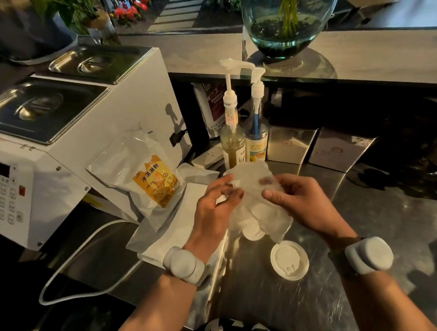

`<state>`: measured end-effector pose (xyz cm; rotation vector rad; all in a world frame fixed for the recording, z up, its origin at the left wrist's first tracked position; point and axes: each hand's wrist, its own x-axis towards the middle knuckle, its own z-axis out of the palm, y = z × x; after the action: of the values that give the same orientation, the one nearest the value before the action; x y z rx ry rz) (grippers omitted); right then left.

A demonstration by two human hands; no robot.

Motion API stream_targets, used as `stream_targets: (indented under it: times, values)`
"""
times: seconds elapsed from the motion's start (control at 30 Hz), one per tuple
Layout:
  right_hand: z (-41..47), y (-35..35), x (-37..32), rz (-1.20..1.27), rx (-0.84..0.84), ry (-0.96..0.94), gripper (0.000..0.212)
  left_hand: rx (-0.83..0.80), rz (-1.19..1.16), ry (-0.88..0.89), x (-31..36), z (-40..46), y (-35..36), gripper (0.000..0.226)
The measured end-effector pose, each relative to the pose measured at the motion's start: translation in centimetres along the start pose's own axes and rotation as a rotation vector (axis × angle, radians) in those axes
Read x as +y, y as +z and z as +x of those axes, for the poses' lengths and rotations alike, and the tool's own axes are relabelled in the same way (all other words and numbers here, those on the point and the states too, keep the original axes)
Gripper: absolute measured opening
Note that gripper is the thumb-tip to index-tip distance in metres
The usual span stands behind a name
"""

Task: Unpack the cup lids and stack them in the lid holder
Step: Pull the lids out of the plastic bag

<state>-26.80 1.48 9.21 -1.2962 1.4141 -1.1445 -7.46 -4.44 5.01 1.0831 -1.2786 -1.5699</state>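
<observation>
Both hands are up over the steel counter (pixel 360 248), working a thin clear plastic bag (pixel 256 205) that's got white cup lids (pixel 253 233) bunched in the bottom. The left hand (pixel 216 203) has its fingers pinched on the bag's left edge, and the right hand (pixel 301 200) grips the top right of the same bag, thumb pressed flat on the film. So both are clamped on the plastic, holding it just above the counter.

One loose lid (pixel 289 260) sits flat on the counter by itself, just below and right of the bag, close to the right wrist. A lid holder isn't anywhere the camera can make out.

Left of the hands there's a white pouch of powder (pixel 146 179) with an orange label, leaning on a white machine (pixel 61 142) with steel pan lids on top. Behind the bag stand two syrup pump bottles (pixel 244 141). Both wrists wear chunky grey bands.
</observation>
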Motion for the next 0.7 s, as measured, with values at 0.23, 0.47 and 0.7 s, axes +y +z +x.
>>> stream_targets:
  times: [0.23,0.47,0.7]
  values:
    - [-0.1,1.0,-0.3,-0.069,-0.195,-0.068,0.016,-0.027,-0.106,-0.039,1.4,-1.1,-1.0,0.049]
    - [-1.0,3.7,-1.2,-0.105,-0.177,-0.151,0.024,0.027,-0.044,-0.084,2.4,-2.8,-1.6,0.028]
    - [-2.4,5.4,-0.9,-0.221,-0.054,-0.143,0.038,0.069,-0.223,-0.136,2.9,-3.2,-2.5,0.036]
